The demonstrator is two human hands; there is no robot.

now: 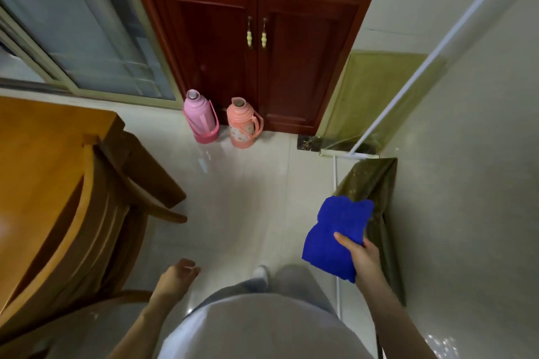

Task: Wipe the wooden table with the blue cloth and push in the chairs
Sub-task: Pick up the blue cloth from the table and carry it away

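Observation:
My right hand grips a folded blue cloth at the right, held out over the tiled floor. My left hand hangs empty with loosely curled fingers at lower centre, close to a chair. The wooden table fills the left edge. One wooden chair stands tucked against its right side, backrest curved along the table edge. Part of another chair's back shows at the bottom left.
A pink thermos and an orange thermos stand on the floor before a dark red cabinet. A sliding glass door is at the far left. An olive curtain hangs by the white wall on the right.

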